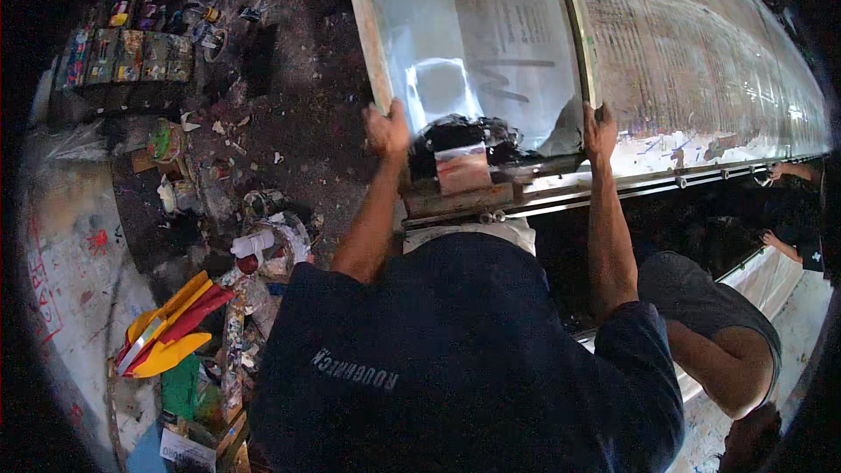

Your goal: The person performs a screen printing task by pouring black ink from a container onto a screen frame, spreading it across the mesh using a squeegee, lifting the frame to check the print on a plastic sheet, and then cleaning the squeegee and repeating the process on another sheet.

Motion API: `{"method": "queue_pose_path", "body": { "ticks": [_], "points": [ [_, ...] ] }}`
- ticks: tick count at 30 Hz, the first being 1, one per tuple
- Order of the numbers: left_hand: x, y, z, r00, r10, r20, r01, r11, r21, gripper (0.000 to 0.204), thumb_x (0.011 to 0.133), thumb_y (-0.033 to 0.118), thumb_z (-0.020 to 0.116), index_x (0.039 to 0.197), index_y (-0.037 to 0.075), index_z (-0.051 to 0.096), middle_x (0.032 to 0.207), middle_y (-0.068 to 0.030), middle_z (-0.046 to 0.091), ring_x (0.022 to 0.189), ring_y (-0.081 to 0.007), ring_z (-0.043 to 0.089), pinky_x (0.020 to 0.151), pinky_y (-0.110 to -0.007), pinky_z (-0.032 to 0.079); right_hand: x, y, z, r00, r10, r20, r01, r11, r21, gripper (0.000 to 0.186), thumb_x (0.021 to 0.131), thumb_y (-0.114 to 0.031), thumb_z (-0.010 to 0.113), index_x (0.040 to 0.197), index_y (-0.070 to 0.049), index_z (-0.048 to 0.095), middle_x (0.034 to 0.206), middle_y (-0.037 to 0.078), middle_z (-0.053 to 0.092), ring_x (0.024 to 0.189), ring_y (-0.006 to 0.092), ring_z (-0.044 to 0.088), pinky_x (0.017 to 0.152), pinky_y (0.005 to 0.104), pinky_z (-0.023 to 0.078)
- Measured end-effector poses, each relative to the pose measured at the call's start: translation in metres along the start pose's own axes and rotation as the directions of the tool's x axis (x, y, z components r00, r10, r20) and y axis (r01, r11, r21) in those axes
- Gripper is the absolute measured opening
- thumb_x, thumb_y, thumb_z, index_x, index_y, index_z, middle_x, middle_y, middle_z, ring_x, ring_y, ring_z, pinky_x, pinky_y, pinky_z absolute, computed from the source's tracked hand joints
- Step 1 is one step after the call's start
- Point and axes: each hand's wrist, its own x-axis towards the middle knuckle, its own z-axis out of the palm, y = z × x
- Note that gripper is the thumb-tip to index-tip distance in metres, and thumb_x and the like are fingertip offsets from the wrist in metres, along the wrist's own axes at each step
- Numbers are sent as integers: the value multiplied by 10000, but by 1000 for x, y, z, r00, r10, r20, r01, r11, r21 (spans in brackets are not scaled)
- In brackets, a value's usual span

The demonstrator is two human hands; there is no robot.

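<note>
A screen-printing frame (580, 35) lies in front of me with pale, shiny mesh (517, 61) stretched across it. Around its left rail, close to the near corner, my left hand (387, 129) is closed. My right hand (600, 133) grips the opposite rail at about the same height; its thumb lies along the top. Between the hands, black wet-looking ink (469, 133) is pooled at the near end of the mesh. A reddish, picture-like patch (462, 169) sits beside the ink on the near edge. Through the mesh a grey rectangle with markings shows faintly.
A long, stained printing table (692, 61) extends right, with a metal rail (631, 177) along its near edge. Another person's hand (793, 172) is at its far right. Left are paint containers (140, 57), floor litter, and a yellow-and-red folded item (171, 328).
</note>
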Motion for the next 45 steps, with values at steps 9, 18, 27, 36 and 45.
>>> {"method": "queue_pose_path", "body": {
  "ticks": [9,18,27,36,45],
  "points": [
    [-41,-39,-1,998,25,-65,-27,999,-22,489,901,348,660,1030,-122,615,997,-314,621,981,-493,615,832,-533,505,-54,30,10,990,124,70,-116,987,-111,527,961,-447,631,894,75,589,861,244,612,785,388,558,755,464,458],
    [-37,-45,-2,966,258,-28,-252,957,144,481,899,263,690,1245,-34,537,1242,-282,508,1135,-441,531,958,-520,453,-49,60,29,986,-142,90,167,889,-426,322,957,-308,639,967,12,671,990,250,595,923,437,573,824,516,462],
    [-47,-23,-9,669,742,-47,-733,668,127,547,883,260,696,1345,9,548,1422,-219,461,1344,-453,393,1073,-627,333,-59,57,33,959,-285,-5,252,857,-450,360,927,-328,674,936,32,676,962,250,645,946,454,583,832,548,473],
    [-47,2,-8,584,701,408,-811,523,262,496,895,431,677,1224,60,702,1418,-177,555,1477,-491,224,1076,-830,96,-81,47,26,998,61,32,-41,903,-428,413,914,-325,708,1085,43,630,1144,265,581,1113,439,537,960,523,444],
    [-54,15,-5,629,661,408,-777,552,303,546,912,451,642,1235,12,675,1391,-245,552,1437,-520,263,1079,-830,78,-79,31,26,992,97,-74,-119,910,-397,443,918,-379,698,1061,33,618,1111,241,592,1093,433,541,954,524,442]
  ]
}}
